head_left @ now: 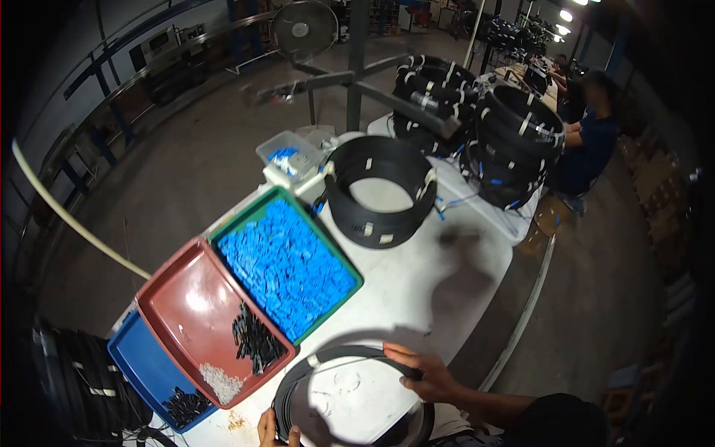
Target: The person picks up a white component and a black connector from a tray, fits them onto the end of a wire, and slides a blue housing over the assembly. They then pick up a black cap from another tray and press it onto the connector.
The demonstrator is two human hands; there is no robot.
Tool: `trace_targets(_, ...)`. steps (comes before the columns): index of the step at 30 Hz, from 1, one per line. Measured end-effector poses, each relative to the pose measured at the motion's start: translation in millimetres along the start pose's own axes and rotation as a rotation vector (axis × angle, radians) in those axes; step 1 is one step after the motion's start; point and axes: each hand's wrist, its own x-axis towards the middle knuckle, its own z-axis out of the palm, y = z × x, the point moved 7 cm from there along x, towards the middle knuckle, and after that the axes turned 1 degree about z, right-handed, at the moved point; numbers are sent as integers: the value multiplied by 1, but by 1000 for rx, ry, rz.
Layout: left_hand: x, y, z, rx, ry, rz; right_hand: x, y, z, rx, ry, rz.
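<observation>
cable coil [337,356], black, flat, taped

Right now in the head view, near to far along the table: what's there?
Left hand and right hand on the flat black cable coil → red tray → green tray of blue parts → upright black coil → clear box → stacked black coils.

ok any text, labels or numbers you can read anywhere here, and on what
None can be read.
White tape tags on the black cable coil: no print can be made out.
Blue pieces in the green tray: too small to tell.
Coil under the right hand and left hand: no readable marking.
</observation>
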Motion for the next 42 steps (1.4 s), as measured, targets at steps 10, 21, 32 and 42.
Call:
trace_targets(10, 192, 255, 158, -31, -101, 315, 148, -106, -237, -17, 317, -363)
trace_targets(21, 361, 255, 311, -128, -220, 345, 320, -42, -324, -25, 452, -235)
trace_targets(32, 391, 235, 336, -104, -223, 331, 350, -16, -326, -32, 460, -188)
trace_targets(42, 374, 238, 322, -158, -52, 365, 320, -44, -331, -577, 771, -9)
